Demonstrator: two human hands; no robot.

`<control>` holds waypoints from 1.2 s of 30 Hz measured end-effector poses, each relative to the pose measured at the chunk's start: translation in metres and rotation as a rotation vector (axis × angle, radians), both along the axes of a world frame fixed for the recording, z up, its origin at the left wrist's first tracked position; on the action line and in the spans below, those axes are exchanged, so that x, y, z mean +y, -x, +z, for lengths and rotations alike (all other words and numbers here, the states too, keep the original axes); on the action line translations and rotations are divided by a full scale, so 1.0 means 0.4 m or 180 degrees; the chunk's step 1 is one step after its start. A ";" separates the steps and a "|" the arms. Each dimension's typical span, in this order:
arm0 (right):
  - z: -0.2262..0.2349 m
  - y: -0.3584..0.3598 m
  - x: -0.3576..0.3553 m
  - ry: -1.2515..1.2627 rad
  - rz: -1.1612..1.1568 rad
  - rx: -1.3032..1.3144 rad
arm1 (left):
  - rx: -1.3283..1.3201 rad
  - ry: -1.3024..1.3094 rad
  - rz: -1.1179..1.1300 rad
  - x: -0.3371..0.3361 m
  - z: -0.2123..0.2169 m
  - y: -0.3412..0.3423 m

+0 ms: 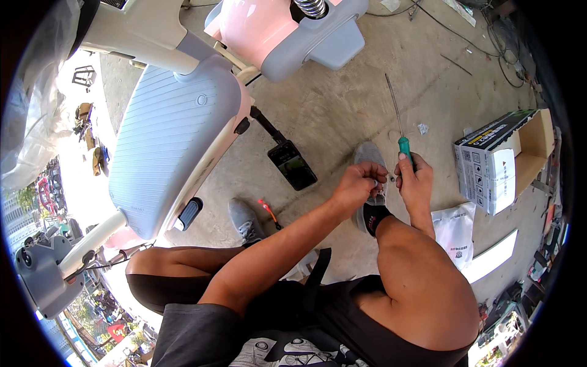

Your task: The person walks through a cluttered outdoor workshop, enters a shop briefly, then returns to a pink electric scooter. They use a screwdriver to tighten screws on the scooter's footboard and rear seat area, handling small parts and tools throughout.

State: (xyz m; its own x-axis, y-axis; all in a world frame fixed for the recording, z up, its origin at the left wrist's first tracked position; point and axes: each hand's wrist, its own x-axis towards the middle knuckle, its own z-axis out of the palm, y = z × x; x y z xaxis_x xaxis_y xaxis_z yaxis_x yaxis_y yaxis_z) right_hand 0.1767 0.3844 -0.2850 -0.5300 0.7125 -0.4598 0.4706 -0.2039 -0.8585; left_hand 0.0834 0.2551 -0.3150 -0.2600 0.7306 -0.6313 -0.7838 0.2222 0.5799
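My right hand (417, 183) is closed around the green handle of a screwdriver (403, 147), whose long thin shaft points away from me. Close to its left, my left hand (359, 186) has its fingers pinched together over my right shoe. A small pale or metallic bit shows at the fingertips, too small to name. On the left stands an electric scooter with a ribbed grey-blue footboard (174, 134) and a glossy pink body part (254, 27) at the far end. A black phone (293, 166) on a dark arm lies beside the footboard.
An opened cardboard box (486, 168) lies to the right, with a white plastic bag (454, 229) and a white sheet (492, 255) nearer me. A red-orange item (269, 213) is between my shoes. Cables (507, 55) run along the far right; clear plastic wrap (30, 110) hangs at left.
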 end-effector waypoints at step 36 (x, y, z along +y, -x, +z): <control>0.740 0.106 -0.065 -0.0470 0.3318 0.0096 | 0.4451 -0.0605 -0.1021 -0.169 0.573 0.113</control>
State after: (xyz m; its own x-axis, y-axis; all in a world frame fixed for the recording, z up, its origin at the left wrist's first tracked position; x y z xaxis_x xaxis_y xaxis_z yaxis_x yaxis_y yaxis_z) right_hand 0.1342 0.3585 0.0110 -0.9226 -0.0546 -0.3820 0.3309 0.3970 -0.8561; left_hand 0.0381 0.1875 -0.0859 -0.3832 0.9172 0.1088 0.5063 0.1101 0.8553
